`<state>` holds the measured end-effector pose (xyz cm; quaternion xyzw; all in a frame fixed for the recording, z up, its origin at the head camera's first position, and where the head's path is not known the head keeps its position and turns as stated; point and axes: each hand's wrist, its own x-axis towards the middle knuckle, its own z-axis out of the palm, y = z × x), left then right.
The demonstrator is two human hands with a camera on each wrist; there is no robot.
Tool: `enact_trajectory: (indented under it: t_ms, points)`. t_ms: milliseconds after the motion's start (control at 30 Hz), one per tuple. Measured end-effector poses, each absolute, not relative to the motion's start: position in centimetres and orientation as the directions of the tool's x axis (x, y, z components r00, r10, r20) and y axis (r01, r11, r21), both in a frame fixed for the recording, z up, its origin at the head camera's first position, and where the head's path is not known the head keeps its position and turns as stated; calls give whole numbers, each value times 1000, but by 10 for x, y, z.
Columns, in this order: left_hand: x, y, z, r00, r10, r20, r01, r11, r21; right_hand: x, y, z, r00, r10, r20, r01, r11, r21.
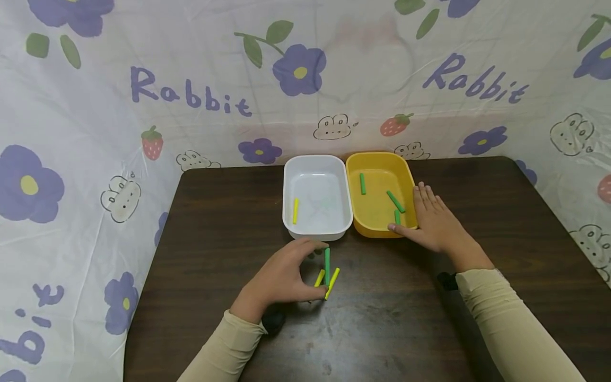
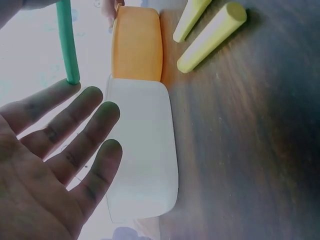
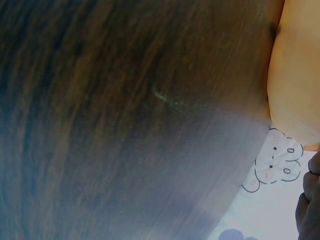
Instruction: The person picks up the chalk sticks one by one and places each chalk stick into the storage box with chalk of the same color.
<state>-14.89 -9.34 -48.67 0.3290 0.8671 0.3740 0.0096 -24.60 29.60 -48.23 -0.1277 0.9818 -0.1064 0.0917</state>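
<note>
My left hand (image 1: 285, 275) pinches a slim round green stick (image 1: 327, 263) between thumb and index fingertip, one at each end. The left wrist view shows its other fingers spread straight. On the table just beside the held stick lie two yellow sticks (image 1: 333, 282). My right hand (image 1: 438, 224) rests against the right side of the yellow container (image 1: 374, 232), fingers straight along its wall and thumb over the front right corner. Inside that container lie three green sticks (image 1: 363, 184). A white container (image 1: 317, 234) stands to its left and holds one yellow stick (image 1: 296, 211).
Both containers stand side by side near the back edge of the dark wooden table (image 1: 229, 212). Behind and at the sides hangs a white printed cloth (image 1: 200, 48) with flowers and rabbits. The right wrist view shows mostly tabletop.
</note>
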Motion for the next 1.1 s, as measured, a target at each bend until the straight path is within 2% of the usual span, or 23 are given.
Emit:
enact_trajectory:
  t_ms: [267,1100]
  points:
    - [-154,-88,-487,-766,577,283,594,467,655,-247,297,-485,-951,-269,-154,-231,946,-227]
    - [-161,-68,-474,-751,574,326,618,439,652,-245,296,-481,-950,-265,-162,-224,946,-236]
